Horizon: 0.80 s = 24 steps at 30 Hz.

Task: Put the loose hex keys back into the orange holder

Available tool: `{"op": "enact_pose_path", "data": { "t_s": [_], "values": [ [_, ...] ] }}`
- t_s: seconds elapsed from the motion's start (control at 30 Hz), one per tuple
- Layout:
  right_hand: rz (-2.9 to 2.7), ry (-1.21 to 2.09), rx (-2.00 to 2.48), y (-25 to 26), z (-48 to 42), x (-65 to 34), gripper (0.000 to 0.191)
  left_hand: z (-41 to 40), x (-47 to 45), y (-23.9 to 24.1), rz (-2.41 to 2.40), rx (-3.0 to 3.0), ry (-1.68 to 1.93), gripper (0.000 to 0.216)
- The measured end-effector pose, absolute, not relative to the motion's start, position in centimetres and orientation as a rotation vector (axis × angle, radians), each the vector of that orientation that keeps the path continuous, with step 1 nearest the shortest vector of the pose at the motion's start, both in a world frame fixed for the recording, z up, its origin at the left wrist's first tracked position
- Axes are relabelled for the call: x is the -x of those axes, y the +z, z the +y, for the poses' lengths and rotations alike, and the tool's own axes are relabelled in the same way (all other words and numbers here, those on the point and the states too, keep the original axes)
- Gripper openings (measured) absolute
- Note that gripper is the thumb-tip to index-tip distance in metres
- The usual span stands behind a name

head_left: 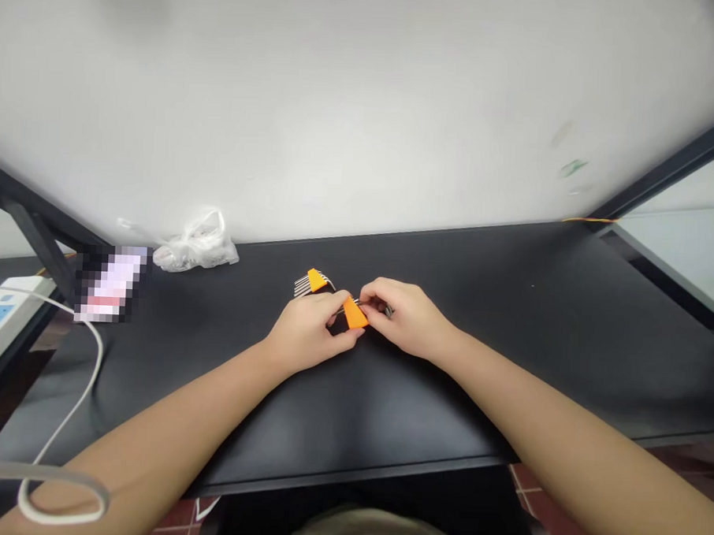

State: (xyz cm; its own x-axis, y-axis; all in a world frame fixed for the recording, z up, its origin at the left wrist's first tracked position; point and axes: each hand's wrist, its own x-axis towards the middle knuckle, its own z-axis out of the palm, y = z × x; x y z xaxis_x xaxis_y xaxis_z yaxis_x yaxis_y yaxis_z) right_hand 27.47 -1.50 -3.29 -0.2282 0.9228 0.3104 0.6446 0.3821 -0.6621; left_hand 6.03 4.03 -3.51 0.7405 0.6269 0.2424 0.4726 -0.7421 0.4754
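My left hand (307,328) and my right hand (405,317) meet over the middle of a black table (507,345). Between them sits an orange plastic holder (355,313) with thin metal keys in it. My left fingers pinch the holder from the left. My right fingers are closed on the metal keys sticking out of its right side. A second orange holder (316,280) with several silver hex keys fanned out to the left lies on the table just behind my left hand, untouched.
A crumpled clear plastic bag (198,249) lies at the back left by the white wall. A white power strip (0,315) and its white cable (72,413) occupy the left edge. A blurred-out object (109,283) sits nearby.
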Motion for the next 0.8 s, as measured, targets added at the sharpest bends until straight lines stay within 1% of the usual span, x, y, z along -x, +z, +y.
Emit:
{"op": "enact_pose_path", "data": {
  "t_s": [0.17, 0.33, 0.43, 0.67, 0.8],
  "values": [
    [-1.949, 0.534, 1.361, -3.6, -1.5, -27.5, 0.005, 4.0, -6.1, -3.4, 0.853, -2.547, 0.542, 0.024],
    [-1.918, 0.458, 1.404, -3.5, -1.5, -27.7, 0.017, 4.1, -6.0, -3.4, 0.899, -2.575, 0.498, 0.025],
    [-1.891, 0.409, 1.466, -3.4, -1.2, -28.5, 0.021, 4.3, -5.9, -3.5, 0.938, -2.616, 0.482, 0.025],
    [-1.858, 0.382, 1.838, -4.2, 0.0, -32.0, 0.021, 4.5, -5.6, -3.6, 1.018, -2.618, 0.437, 0.025],
    [-1.948, 0.441, 1.881, -4.5, 0.2, -32.3, 0.019, 4.5, -5.6, -3.5, 1.028, -2.601, 0.439, 0.026]
  ]
}}
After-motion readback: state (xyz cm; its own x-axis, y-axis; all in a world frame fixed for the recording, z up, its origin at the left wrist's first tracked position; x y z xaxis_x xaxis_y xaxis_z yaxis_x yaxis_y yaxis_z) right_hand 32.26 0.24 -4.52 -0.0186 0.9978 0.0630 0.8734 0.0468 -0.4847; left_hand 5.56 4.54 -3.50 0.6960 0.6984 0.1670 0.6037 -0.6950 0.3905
